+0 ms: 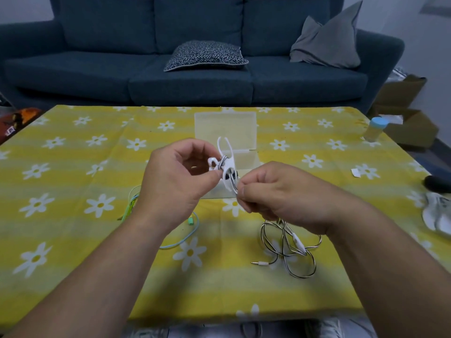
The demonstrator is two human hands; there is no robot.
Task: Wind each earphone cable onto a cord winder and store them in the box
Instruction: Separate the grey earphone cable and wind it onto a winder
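White plastic cord winder [227, 164] was held up above the table by the left hand [175, 181], thumb and fingers pinched on its lower half. A white earbud [211, 162] sat just beside the fingertips, against the winder. A few turns of the black-and-white striped cable [288, 252] crossed the winder's waist.

Right hand [280, 198]: thumb and forefinger closed on the striped cable just right of the winder, the other fingers curled under. Judged to be feeding the next turn.

Below the right wrist most of that cable lay loose in loops on the yellow daisy tablecloth [73, 191]. The inline remote [299, 242] and the jack plug [260, 263] were both unwound, the plug nearer the person than the hand.

Under and beside the left wrist lay a green-and-blue earphone cable [185, 240], unwound, with no winder visible on it.

Beyond both hands stood the clear plastic box [246, 132], lid up. The hands hid part of its base, and nothing could be seen stored in it.

Progress, as a judgement: early. The first cable was only just started, with most of its length to wind and the plug end to secure. The second cable was untouched. Neither set was boxed, and the lid was not closed. I could not tell whether a second winder was on the table.
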